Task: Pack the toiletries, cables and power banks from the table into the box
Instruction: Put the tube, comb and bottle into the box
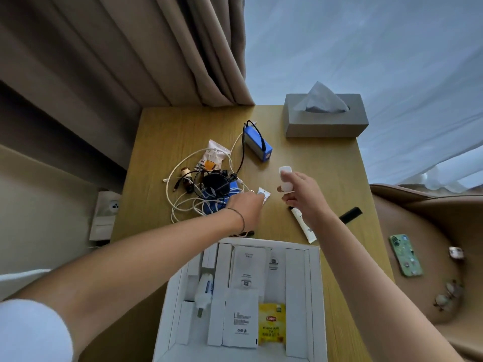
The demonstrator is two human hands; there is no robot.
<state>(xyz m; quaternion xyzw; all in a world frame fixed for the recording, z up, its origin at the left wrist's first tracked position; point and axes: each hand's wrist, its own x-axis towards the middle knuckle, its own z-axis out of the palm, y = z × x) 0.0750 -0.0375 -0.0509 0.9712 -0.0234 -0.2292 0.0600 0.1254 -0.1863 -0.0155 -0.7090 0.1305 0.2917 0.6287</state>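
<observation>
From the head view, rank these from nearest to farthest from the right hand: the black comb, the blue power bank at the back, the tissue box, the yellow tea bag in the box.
From the right hand:
1. Black comb, just right of the wrist.
2. Blue power bank, behind and left of the hand.
3. Tissue box, at the table's far right corner.
4. Yellow tea bag, in the white box, close to the camera.

cable tangle (pixel 206 194) crowding left, bare table (pixel 326 163) right of it

L sleeve (pixel 31 333) white, short | L wrist: thin bracelet (pixel 239 218)
</observation>
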